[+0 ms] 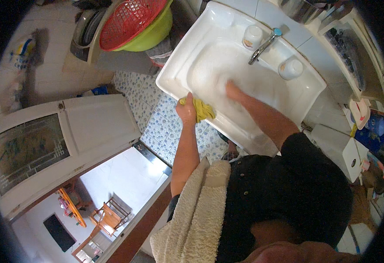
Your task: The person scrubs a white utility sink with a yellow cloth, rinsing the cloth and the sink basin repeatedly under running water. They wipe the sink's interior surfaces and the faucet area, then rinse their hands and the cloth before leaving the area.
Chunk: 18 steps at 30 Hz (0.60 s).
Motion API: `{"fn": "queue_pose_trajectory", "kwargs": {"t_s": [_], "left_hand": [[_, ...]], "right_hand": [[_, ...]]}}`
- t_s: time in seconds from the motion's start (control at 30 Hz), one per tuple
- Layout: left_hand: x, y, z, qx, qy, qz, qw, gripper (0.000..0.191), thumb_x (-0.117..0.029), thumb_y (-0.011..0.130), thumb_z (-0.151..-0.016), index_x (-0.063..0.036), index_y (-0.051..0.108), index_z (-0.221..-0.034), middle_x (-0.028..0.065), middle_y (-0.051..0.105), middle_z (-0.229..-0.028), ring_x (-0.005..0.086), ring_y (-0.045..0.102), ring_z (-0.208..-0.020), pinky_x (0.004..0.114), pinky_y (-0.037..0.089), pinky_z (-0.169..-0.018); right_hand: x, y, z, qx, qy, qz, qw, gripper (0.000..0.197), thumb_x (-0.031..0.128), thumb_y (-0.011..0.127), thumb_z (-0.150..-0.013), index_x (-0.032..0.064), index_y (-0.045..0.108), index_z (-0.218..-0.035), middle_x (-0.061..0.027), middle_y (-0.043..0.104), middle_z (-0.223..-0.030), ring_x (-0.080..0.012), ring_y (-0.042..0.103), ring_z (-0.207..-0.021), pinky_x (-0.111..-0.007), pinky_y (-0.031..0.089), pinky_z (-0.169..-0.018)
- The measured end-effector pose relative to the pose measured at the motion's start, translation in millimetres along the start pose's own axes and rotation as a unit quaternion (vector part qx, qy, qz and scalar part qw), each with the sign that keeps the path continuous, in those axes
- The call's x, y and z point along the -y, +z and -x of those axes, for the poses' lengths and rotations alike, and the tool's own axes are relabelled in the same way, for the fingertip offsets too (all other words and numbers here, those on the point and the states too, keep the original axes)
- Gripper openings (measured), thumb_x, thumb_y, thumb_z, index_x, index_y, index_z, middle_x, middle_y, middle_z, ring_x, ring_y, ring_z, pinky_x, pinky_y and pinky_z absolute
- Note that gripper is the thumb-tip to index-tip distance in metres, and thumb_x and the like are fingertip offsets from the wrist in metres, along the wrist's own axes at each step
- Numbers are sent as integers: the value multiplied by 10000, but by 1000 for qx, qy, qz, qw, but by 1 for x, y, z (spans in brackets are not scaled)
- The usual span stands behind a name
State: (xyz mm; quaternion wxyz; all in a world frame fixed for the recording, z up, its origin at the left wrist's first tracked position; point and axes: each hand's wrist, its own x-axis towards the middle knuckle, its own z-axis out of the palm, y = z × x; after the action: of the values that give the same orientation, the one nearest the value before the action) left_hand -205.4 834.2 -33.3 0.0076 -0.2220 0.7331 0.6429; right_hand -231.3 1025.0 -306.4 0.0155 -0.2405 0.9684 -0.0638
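My left hand (pixel 186 110) grips a bunched yellow cloth (pixel 204 110) at the front rim of a white ceramic washbasin (pixel 175 79). Inside the bowl is my right hand (pixel 234 90), blurred, low over the basin's bottom; whether its fingers hold anything is unclear. A chrome faucet (pixel 262 49) with a blue-topped handle stands at the back of the basin. White cups, one (pixel 252 36) to the left of the faucet and another (pixel 290 68) to its right, rest on the ledge. A cream towel (pixel 208 197) hangs over my left shoulder.
A red plastic colander (pixel 129 23) sits in a green basin (pixel 160 31) left of the washbasin. A white door (pixel 100 121) stands open over patterned floor tiles (pixel 159 131). Beyond it is a wooden chair (pixel 108 218). At right is a shelf unit (pixel 353 56) holding toiletries.
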Motion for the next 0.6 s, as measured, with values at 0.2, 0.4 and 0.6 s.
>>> {"fn": "queue_pose_trajectory", "kwargs": {"t_s": [0.2,0.4,0.6], "left_hand": [[-13,1,-10,23,-179,141,973,471,-330,553,-881,85,497,-1095,144,588,-1019,240,603,-871,365,496,-753],[-15,-47,-5,121,-333,312,882,567,-470,301,-942,-18,376,-1277,163,483,-1235,319,508,-1109,479,432,-920],[-14,-39,10,127,-370,376,840,573,-472,235,-952,-32,360,-1297,176,442,-1284,335,471,-1155,514,415,-935]], "right_hand": [[-50,-5,35,117,94,-81,985,224,47,514,-717,-57,595,-898,-259,598,-786,-364,596,-738,-452,461,-724],[46,-152,117,201,-28,-277,939,221,58,516,-733,-24,593,-923,-181,606,-755,-332,584,-732,-460,442,-734],[-84,-84,177,179,145,89,969,185,103,517,-732,-12,624,-831,-169,601,-757,-341,566,-726,-471,424,-715]]}}
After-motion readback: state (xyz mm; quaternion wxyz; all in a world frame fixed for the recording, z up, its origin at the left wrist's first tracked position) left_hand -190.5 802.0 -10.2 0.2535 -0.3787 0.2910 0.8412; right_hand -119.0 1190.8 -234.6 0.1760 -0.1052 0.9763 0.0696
